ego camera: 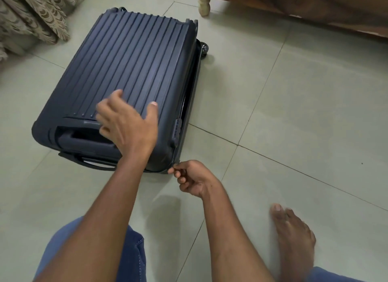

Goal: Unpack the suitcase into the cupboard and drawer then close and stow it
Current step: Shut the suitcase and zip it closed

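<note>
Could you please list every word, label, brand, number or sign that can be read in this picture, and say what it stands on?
None can be read.
The small plate near the handle end of the suitcase, beside the left hand, is too blurred to tell whether it carries a brand.
The side lock shows no legible digits.
The right hand pinches at the corner seam; no tag text shows there.

A home, most likely a bedroom. Floor [294, 105] laid in large pale greenish tiles with thin dark grout lines. Patterned beige curtain [31, 17] hanging down to floor level at upper left. Dark wooden furniture [315, 6] at upper right, raised on a turned cream leg [204, 5]. Ribbed navy hard-shell suitcase [130, 67] lying flat on the tiles. Bare foot [294, 237] and denim-clad knee [94, 256] on the floor: domestic, informal setting.
</note>
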